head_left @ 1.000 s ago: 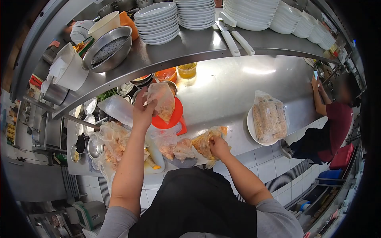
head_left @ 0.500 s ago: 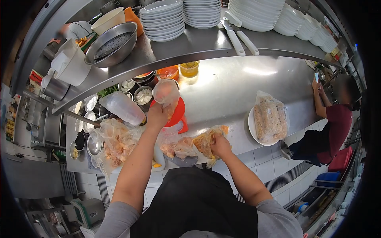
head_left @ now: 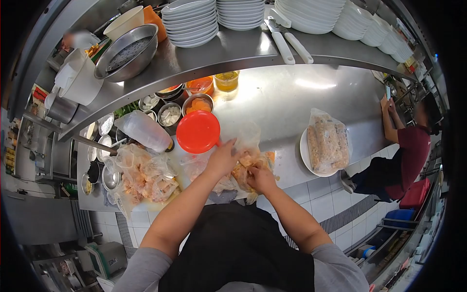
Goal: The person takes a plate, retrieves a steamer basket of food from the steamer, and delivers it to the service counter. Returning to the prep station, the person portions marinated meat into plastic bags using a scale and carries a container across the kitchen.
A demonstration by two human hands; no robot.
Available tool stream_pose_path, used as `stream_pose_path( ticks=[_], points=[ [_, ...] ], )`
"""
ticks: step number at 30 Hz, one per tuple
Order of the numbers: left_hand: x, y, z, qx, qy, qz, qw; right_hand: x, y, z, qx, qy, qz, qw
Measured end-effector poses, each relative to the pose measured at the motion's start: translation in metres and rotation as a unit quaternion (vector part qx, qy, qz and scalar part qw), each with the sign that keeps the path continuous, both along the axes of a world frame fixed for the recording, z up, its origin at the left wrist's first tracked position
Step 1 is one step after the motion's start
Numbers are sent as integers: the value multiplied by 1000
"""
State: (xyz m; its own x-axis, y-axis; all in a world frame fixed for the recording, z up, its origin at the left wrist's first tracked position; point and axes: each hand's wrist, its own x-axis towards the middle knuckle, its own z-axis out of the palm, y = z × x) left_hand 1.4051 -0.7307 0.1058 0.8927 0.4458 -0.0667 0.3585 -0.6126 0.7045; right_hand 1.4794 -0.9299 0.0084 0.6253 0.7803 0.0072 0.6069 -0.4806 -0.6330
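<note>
My left hand (head_left: 224, 159) is at the middle of the steel counter, its fingers closed at the near side of a clear plastic bag of orange-tinted raw meat (head_left: 249, 158). The bag's loose clear top stands up beyond the fingers. Close by, my right hand (head_left: 261, 178) has its fingers closed on another bag of yellowish meat (head_left: 241, 176). More bagged meat (head_left: 224, 185) lies partly hidden under my left wrist. A round red plate (head_left: 198, 131), apparently on a red kitchen scale, sits just beyond my left hand.
A large open bag of raw meat pieces (head_left: 146, 180) lies at the left. Bowls of ingredients (head_left: 170, 115) and a plastic bottle (head_left: 145, 131) stand behind it. On the right, a white plate (head_left: 305, 151) bears a wrapped block. A shelf (head_left: 194, 56) overhangs; a person (head_left: 408, 146) stands far right.
My left hand has carried the bag of meat from over the red plate, rightward and nearer, to beside my right hand. The red plate is now uncovered. My right hand stays at its bag.
</note>
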Motion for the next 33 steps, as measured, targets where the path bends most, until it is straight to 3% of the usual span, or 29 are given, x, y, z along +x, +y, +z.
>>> stream_pose_path(
  ticks=[3,6,9,15,19,21,24,28,30,33],
  points=[
    [-45,-12,1,59,79,-84,992,-10,12,18,-29,-29,-35,999],
    [-96,-1,-29,134,71,-198,969,-9,15,0,-19,-46,-7,999],
    [-119,9,-39,127,23,-147,981,-6,19,-12,-13,-19,9,1000],
    [-141,11,-26,103,-48,-58,992,4,6,-28,40,164,-53,984],
    [-165,15,-16,45,-99,45,993,10,-15,-39,-11,95,-113,989],
    [-179,23,-15,14,-91,101,991,9,-22,-37,7,120,-126,985],
    [-199,44,-7,10,-174,178,968,8,-23,-31,4,117,-129,985],
    [-204,115,17,133,-293,346,882,0,-20,-23,-8,57,-138,989],
    [-188,162,39,109,-341,373,856,-1,-16,-23,-40,40,-147,988],
    [-159,223,45,47,-327,342,880,-7,-12,-11,-26,5,-176,984]
  ],
)
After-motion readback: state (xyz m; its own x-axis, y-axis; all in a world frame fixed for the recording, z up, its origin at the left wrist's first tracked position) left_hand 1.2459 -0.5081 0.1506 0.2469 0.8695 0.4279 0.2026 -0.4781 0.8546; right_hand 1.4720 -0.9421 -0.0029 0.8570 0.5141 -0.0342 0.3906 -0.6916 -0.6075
